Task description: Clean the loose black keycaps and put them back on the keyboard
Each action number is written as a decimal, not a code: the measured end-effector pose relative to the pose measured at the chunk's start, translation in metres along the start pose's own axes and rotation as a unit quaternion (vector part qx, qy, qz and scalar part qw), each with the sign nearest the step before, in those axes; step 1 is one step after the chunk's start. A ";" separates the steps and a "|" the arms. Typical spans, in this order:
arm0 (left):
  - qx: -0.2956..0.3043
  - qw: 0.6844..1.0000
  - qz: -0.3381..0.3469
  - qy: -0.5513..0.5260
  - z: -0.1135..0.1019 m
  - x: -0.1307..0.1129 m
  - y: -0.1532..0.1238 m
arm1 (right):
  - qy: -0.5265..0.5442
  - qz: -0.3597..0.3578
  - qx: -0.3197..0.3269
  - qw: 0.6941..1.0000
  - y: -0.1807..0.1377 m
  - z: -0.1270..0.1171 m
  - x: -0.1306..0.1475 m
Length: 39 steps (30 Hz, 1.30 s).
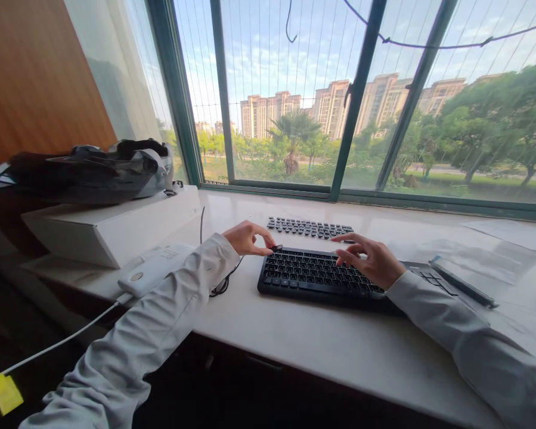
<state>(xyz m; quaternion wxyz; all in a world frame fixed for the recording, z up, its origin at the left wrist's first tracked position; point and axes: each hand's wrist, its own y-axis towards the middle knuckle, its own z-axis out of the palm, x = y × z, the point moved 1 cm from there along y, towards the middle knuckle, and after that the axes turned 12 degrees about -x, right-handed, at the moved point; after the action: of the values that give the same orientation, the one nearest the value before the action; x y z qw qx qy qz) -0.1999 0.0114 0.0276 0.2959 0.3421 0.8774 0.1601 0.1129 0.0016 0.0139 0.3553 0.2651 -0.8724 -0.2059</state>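
Under right grip [374,261], black keyboard [306,275] on bench [312,333]; thumb and forefinger apart. Left grip [246,238] at keyboard's far left corner, fingertips pinched on small dark piece [276,248], identity unclear to me. Dark keycaps [310,227] laid out just beyond both grips. Cable [220,291] near left grip.

Keyboard [290,271] before me, loose keys [310,227] just behind it, window [334,190] beyond.
On the worktop [285,328], my left hand [246,238] is at the keyboard's far left corner, my right hand [375,261] over its right half; to the left lie a cable [220,289], then a corded block [148,273], with a box [102,235] farther left, a bag [93,176] on top.
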 end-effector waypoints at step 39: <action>-0.069 0.995 0.021 -0.070 0.007 -0.001 -0.010 | 0.056 -0.079 -0.010 0.995 0.024 0.079 0.052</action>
<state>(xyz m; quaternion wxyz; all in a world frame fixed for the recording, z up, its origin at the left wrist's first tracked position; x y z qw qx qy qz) -0.2003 0.0035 0.0180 0.3758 0.3493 0.8341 0.2027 0.0158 0.0022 0.0014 0.3889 0.3413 -0.8252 -0.2267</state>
